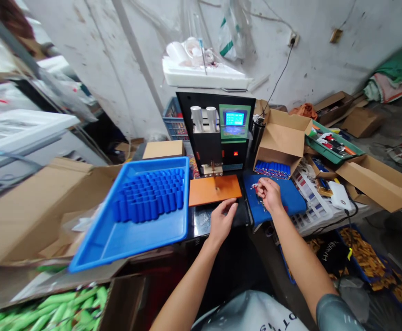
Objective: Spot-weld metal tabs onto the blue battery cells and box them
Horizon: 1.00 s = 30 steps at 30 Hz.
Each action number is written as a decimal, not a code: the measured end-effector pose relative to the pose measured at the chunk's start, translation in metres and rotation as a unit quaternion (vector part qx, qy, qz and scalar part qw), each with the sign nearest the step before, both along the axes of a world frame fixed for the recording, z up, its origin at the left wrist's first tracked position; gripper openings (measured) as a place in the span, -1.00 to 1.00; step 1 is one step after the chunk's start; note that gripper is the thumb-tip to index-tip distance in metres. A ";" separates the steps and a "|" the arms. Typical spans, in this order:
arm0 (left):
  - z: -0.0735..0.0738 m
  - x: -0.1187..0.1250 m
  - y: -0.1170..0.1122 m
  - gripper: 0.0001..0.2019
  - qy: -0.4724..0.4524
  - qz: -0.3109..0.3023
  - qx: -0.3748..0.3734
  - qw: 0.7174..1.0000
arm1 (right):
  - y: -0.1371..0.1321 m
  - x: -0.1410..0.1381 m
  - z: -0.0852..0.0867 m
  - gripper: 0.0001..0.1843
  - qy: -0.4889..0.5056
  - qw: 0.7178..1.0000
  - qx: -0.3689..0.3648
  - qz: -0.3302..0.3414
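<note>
My left hand point(222, 221) rests at the front edge of an orange board point(209, 190), thumb and fingers apart, with nothing seen in it. Behind the board stands a black machine point(204, 151) with a lit blue screen point(234, 118) and two silver cylinders. My right hand point(270, 194) is pinched closed above a blue pad point(292, 195); what its fingertips hold is too small to make out. Small red and white pieces point(255, 186) lie on the pad beside those fingertips. To the left, a blue tray point(164, 230) holds many upright blue cylindrical cells point(152, 202).
An open cardboard box point(284, 126) with blue cells lying in it stands behind the pad. Farther right are a green tray point(339, 145) of tools and a white device point(339, 195) with a cable. Green-wrapped items point(59, 310) fill a box at lower left.
</note>
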<state>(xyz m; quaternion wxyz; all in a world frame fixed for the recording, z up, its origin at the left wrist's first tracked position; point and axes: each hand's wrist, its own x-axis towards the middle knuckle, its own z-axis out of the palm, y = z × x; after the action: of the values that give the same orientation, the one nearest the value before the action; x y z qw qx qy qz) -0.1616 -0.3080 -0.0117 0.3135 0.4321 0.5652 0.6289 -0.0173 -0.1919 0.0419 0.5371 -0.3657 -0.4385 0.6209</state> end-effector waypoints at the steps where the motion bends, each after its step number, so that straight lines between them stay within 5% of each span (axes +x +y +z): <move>1: 0.005 -0.001 0.003 -0.64 -0.032 -0.007 -0.008 0.999 | -0.007 -0.008 0.000 -0.68 0.012 1.000 -0.008 0.018; 10: 0.019 -0.014 0.013 -0.68 -0.132 -0.026 -0.019 0.991 | -0.038 -0.056 -0.010 -0.68 0.038 0.994 -0.025 0.099; 24: 0.024 -0.042 -0.016 -0.77 -0.013 -0.013 -0.029 0.999 | -0.045 -0.064 -0.019 -0.63 -0.154 0.955 0.102 0.232; 27: 0.027 -0.061 -0.031 -0.76 0.028 0.028 -0.033 0.999 | -0.043 -0.063 -0.025 -0.62 -0.144 0.959 0.095 0.223; 30: 0.026 -0.106 -0.045 -0.77 0.137 0.130 -0.055 0.981 | -0.040 -0.058 -0.032 -0.62 -0.123 0.970 0.083 0.195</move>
<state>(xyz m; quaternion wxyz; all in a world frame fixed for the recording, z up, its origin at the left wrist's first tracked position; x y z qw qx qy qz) -0.2672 -0.3530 0.0144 0.1724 0.4191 0.6877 0.5672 -0.0752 -0.2316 0.0095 0.3765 -0.3009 -0.6138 0.6252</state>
